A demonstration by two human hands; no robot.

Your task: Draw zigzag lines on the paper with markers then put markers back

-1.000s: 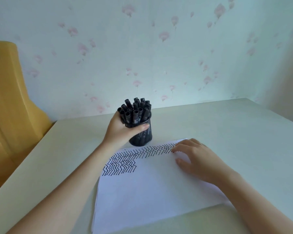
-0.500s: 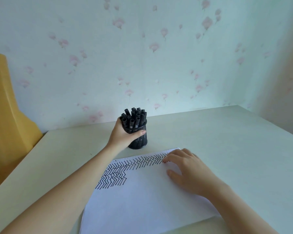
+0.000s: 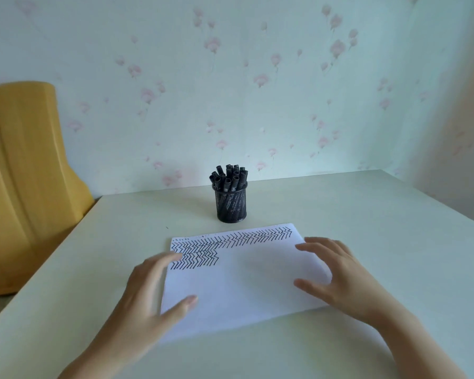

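A white sheet of paper [image 3: 241, 283] lies on the pale table [image 3: 367, 228], with black zigzag lines [image 3: 230, 242] along its top edge and upper left corner. Behind it stands a black mesh pen cup [image 3: 231, 203] full of several black markers [image 3: 229, 177]. My left hand [image 3: 148, 299] is at the paper's left edge with fingers spread, blurred, holding nothing. My right hand [image 3: 342, 277] is over the paper's right edge, fingers spread and empty. Neither hand holds a marker.
A yellow padded chair back [image 3: 25, 181] stands at the left beside the table. A wall with pink flower wallpaper [image 3: 257, 91] runs behind the table. Bare tabletop stretches to the right of the paper and the cup.
My left hand has let go of the pen cup and come back to the paper's left edge. My right hand has shifted to the right edge. The cup now stands alone.
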